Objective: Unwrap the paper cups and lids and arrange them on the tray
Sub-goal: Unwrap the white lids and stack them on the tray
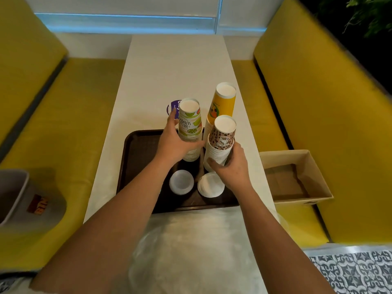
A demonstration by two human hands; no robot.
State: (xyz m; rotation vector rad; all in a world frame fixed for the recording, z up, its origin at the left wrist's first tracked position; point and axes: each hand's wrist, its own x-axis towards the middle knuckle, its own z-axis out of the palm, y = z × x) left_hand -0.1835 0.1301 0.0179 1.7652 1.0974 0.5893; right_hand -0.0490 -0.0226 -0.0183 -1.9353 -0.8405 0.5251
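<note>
Both part-covered: lime stack (189, 120) L hand (176, 146), leopard stack (222, 143) R hand (233, 169).

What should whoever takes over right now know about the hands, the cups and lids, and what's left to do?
Left hand grips the lime-print cup stack. Right hand grips the leopard-print cup stack.
Both stacks are upright at the tray. The yellow cup stack stands behind them, base hidden. Two lid stacks lie on the tray's near side.
Done: everything looks unwrapped; the plastic wrap lies on the table.
Left: settle both held stacks, then let go.
</note>
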